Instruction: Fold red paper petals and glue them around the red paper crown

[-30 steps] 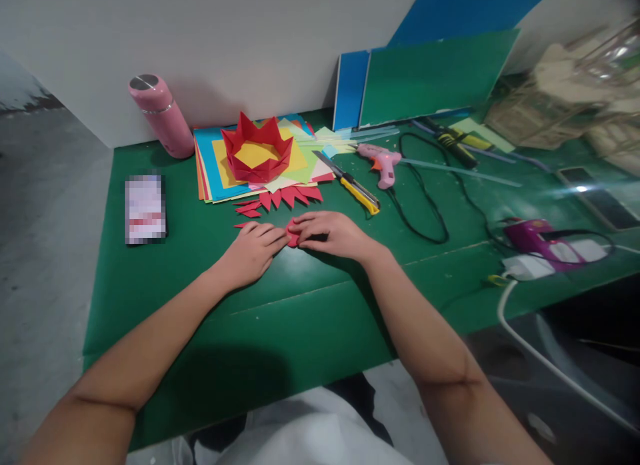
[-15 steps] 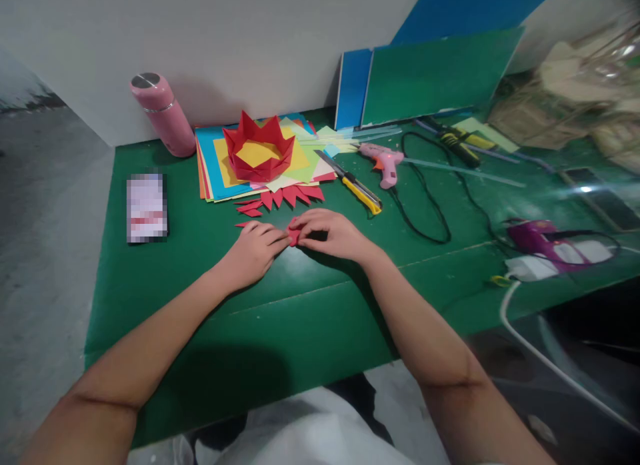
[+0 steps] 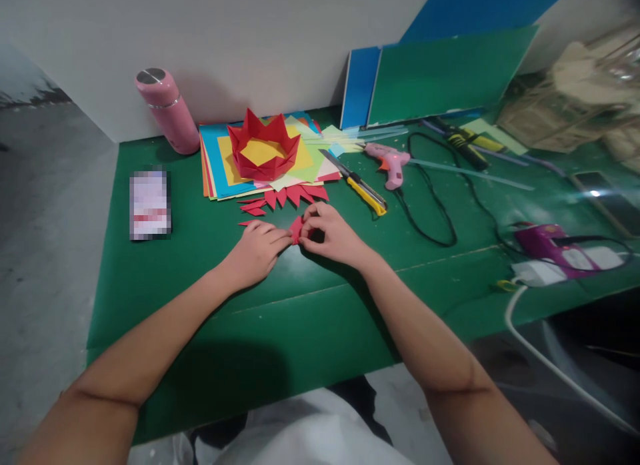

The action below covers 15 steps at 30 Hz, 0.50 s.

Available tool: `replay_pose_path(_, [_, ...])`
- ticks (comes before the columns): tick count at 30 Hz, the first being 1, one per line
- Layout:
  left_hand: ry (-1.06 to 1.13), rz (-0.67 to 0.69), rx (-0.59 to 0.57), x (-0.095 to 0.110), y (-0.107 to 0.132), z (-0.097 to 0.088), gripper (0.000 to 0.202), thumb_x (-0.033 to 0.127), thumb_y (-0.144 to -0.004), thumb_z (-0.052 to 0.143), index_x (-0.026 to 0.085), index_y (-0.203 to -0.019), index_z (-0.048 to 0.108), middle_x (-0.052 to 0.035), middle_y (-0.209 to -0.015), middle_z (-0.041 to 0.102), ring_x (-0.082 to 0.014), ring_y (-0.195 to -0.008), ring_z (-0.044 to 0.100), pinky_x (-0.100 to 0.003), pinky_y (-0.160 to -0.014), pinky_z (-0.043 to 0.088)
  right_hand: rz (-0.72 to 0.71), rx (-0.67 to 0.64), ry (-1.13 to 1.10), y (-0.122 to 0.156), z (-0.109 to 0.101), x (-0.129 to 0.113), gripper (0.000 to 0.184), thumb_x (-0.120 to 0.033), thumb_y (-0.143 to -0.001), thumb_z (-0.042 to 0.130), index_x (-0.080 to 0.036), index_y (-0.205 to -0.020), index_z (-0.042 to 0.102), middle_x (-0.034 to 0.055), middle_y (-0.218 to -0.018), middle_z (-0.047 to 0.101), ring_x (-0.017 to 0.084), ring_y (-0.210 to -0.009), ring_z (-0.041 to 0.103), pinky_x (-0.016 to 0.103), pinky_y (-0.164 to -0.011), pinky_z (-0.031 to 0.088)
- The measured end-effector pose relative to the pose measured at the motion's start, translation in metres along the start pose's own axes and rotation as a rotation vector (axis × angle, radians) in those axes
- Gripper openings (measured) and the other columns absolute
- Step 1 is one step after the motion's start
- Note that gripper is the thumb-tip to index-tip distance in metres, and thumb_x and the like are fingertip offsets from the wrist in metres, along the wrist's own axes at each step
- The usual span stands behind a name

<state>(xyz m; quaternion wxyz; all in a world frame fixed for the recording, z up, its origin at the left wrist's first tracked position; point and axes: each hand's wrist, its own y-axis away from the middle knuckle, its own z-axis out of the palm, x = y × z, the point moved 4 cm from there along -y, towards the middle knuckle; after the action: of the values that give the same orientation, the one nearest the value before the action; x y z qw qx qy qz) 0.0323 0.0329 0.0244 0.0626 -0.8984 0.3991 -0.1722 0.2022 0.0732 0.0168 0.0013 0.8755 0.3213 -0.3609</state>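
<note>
A small piece of red paper [image 3: 297,231] is between my two hands, just above or on the green table [image 3: 320,318]. My left hand [image 3: 257,250] holds its left edge with the fingertips. From the other side my right hand [image 3: 333,235] pinches it between thumb and fingers. Several folded red paper pieces [image 3: 295,195] lie in a row beyond my hands. Behind them a pointed red paper ring [image 3: 265,165] rests on a stack of coloured paper [image 3: 213,162].
A yellow utility knife [image 3: 367,195] and a pink glue gun [image 3: 389,162] with a black cord lie right of the paper. At left are a pink flask [image 3: 173,118] and a blurred-out phone-like object [image 3: 150,205]. A purple and white power strip [image 3: 560,252] sits far right.
My right fingers have lifted and drawn slightly back, so more of the red paper shows. The whole view has shifted a little; the left hand keeps its place on the paper.
</note>
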Motion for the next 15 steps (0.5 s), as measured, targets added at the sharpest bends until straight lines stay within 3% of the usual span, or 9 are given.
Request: replay_pose_path(15, [-0.043,-0.004,-0.021,0.0004,0.0011,0.0023,0.038,0.009,-0.088,0.041,0.020,-0.117,0.063,-0.0073,-0.117,0.068,-0.0219,-0.096,0.055,-0.041,-0.089,0.038,0.034,0.035,0.004,-0.0013,0.0038,-0.0009,0.012,-0.018,-0.071,0.067,-0.020,-0.065,0.056,0.0057,-0.093,0.051,0.021,-0.092,0.052,0.042,-0.087,0.042])
